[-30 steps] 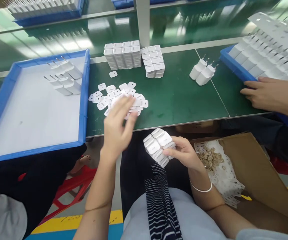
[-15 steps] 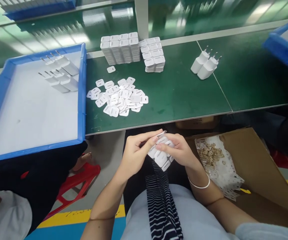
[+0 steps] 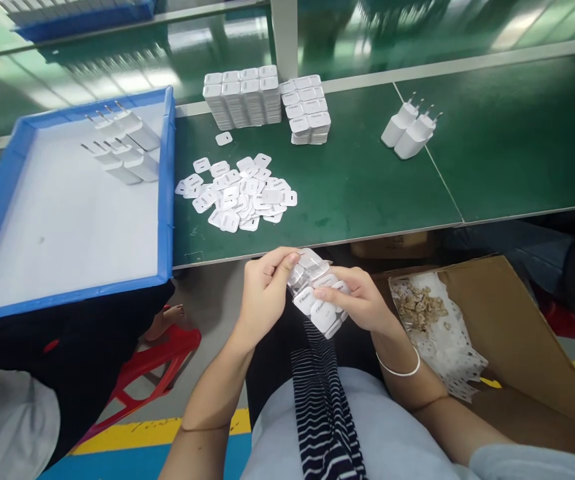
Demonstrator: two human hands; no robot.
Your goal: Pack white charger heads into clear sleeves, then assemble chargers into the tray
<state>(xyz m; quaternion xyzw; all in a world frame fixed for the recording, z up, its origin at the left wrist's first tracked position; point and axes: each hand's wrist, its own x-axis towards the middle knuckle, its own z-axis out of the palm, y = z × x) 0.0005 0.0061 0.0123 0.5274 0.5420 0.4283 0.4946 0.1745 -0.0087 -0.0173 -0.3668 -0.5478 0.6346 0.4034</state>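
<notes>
Above my lap, just off the table's front edge, my right hand (image 3: 357, 299) grips a small sheet of white rounded-square plates (image 3: 323, 313) with dark print, its thumb on top. My left hand (image 3: 266, 290) pinches a shiny, see-through plastic film (image 3: 307, 268) at the far end of that sheet. The film is bent up, and whether it is wholly separate from the plates I cannot tell. On the table lies a heap of loose white plates (image 3: 240, 197), many with a small slot. Behind it stand neat stacks of plates (image 3: 242, 100) and a shorter stack (image 3: 308, 110).
A blue-rimmed tray (image 3: 166, 200) on the left holds several white plug adapters (image 3: 132, 157). More white plug adapters (image 3: 410, 130) stand at the right of the green table (image 3: 347, 200). A cardboard box (image 3: 517, 327) with scraps sits by my right arm. Another person sits at left.
My left hand has drawn left and away from my right hand, bending the clear film up into view. A blue tray at the upper right has left the view.
</notes>
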